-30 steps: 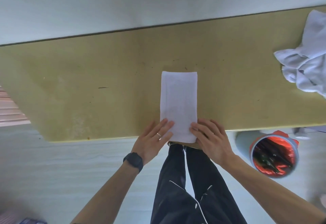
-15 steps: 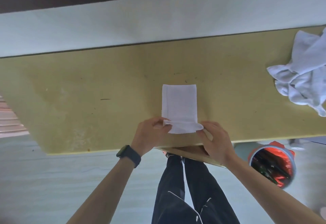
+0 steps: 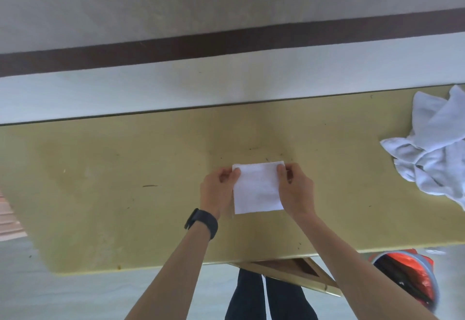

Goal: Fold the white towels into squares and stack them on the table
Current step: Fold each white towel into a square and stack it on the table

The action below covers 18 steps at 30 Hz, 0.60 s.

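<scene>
one folded towel [image 3: 258, 191], left hand [image 3: 216, 191], right hand [image 3: 297, 191] (one crumpled heap [image 3: 433, 158])

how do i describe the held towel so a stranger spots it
On the long yellowish table, near its middle, lies a flat folded towel, its far corners pinched by the left hand and right hand. Unlike the crumpled towel pile at the right end, it is neat and nearly square.
</scene>
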Tool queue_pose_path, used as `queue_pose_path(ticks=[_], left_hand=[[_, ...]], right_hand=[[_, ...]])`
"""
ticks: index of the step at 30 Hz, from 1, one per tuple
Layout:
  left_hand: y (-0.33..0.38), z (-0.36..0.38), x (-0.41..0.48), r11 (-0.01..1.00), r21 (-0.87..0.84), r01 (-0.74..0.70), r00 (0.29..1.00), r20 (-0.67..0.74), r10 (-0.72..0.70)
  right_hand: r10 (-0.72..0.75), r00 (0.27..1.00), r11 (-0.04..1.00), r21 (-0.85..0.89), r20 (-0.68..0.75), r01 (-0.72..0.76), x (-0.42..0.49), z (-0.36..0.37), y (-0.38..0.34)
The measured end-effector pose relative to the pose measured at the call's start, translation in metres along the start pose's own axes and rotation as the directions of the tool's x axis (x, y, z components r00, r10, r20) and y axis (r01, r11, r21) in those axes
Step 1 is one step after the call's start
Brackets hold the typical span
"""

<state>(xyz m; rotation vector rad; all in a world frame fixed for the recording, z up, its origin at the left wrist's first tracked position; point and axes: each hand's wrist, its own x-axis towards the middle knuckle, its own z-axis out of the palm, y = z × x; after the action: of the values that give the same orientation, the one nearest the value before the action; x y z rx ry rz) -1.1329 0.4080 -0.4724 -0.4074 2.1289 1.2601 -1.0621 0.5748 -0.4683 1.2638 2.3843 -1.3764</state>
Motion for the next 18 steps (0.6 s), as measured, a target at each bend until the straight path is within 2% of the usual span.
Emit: queue_pose_path(ticks=[4, 13, 18], left_hand=[[0.002, 0.005, 0.002, 0.998, 0.070, -0.004, 0.999, -0.042, 0.007], [0.009, 0.011, 0.002, 0.991, 0.134, -0.011, 0.995, -0.099, 0.024], [0.009, 0.013, 0.003, 0.956, 0.288, -0.057, 0.991, -0.102, 0.090]], right_hand=[[0.016, 1.000, 0.992, -0.125, -0.008, -0.017, 0.002, 0.008, 0.004], [0.010, 0.999, 0.966, -0.257, -0.037, -0.019, 0.005, 0.010, 0.002], [0.017, 0.999, 0.941, -0.336, -0.042, -0.030, 0.009, 0.010, 0.001]])
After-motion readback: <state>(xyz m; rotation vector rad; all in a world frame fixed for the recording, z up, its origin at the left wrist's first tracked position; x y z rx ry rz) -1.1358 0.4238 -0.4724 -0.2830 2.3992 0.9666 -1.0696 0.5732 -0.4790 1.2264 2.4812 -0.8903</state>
